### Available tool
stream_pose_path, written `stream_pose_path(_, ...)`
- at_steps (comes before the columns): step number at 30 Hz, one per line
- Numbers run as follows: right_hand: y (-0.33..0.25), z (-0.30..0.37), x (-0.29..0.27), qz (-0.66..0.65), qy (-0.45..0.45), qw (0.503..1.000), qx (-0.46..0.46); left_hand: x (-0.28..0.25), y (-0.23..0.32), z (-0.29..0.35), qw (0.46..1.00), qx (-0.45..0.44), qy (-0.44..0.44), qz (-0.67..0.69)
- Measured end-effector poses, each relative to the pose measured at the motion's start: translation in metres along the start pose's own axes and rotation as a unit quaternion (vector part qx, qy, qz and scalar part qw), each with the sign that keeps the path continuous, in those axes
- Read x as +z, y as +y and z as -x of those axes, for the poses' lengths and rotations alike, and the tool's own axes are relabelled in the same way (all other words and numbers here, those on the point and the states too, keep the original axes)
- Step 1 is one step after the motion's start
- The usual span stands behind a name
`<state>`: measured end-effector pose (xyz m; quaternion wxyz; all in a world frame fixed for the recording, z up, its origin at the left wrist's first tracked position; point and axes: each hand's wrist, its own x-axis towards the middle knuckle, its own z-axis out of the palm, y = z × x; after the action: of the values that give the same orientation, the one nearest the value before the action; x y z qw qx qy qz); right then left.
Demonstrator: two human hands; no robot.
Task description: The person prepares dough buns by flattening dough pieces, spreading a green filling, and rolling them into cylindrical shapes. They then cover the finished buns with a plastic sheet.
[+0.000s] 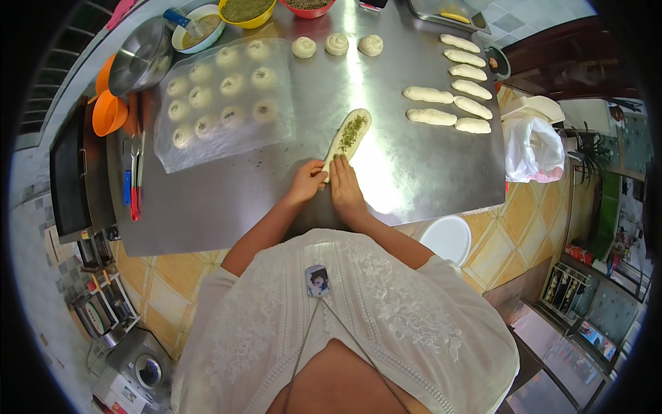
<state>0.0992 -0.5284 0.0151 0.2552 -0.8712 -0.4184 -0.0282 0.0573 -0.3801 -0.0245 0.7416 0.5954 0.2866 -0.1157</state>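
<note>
A long flat strip of dough (357, 123) with chopped green herbs along its middle lies on the metal table in front of me. My left hand (307, 182) is closed on the left edge of the strip's near end, thumb and fingers pinching it. Flat across the near part rests my right hand (347, 190), its fingers stretched out and side by side on the dough. Three coiled dough rolls (336, 45) sit beyond the strip. To the right lie several plain dough strips (431, 116), grouped near the table's edge.
Clear plastic sheeting (227, 141) covers several round buns at the left. Behind are a yellow bowl of green filling (246, 12), a red bowl (307, 7) and a white bowl (198, 31). Red-handled tongs (136, 186), an orange cup (110, 114) and a steel bowl (143, 58) stand left.
</note>
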Motion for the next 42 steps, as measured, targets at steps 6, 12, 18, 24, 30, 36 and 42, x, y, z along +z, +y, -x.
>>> stream_pose_path(6, 0.051, -0.067, -0.038, -0.022, 0.023, 0.997, 0.075, 0.001, 0.012, 0.009, 0.999, -0.009, -0.024, 0.029)
stream_pose_path(12, 0.032, -0.035, -0.001, 0.051, 0.030, 0.998, 0.012, 0.000, 0.012, 0.012, 0.999, -0.012, -0.023, 0.047)
stream_pose_path(18, -0.014, 0.002, -0.004, 0.007, 0.040, 0.999, -0.027, -0.008, -0.005, 0.005, 0.996, -0.006, -0.041, 0.077)
stream_pose_path(24, 0.039, -0.074, -0.032, -0.162, 0.004, 0.967, 0.196, -0.005, 0.012, 0.014, 0.998, -0.026, -0.035, 0.051)
stream_pose_path(30, 0.094, -0.112, -0.035, -0.048, -0.010, 0.986, 0.162, -0.006, 0.018, 0.016, 0.998, -0.021, -0.053, 0.034)
stream_pose_path(36, 0.059, -0.066, -0.014, 0.021, 0.022, 0.993, 0.116, -0.007, 0.014, 0.011, 0.998, -0.034, -0.047, 0.028)
stream_pose_path(42, 0.117, -0.118, -0.037, -0.130, 0.078, 0.956, 0.250, -0.006, 0.019, 0.011, 0.996, -0.052, -0.058, 0.049)
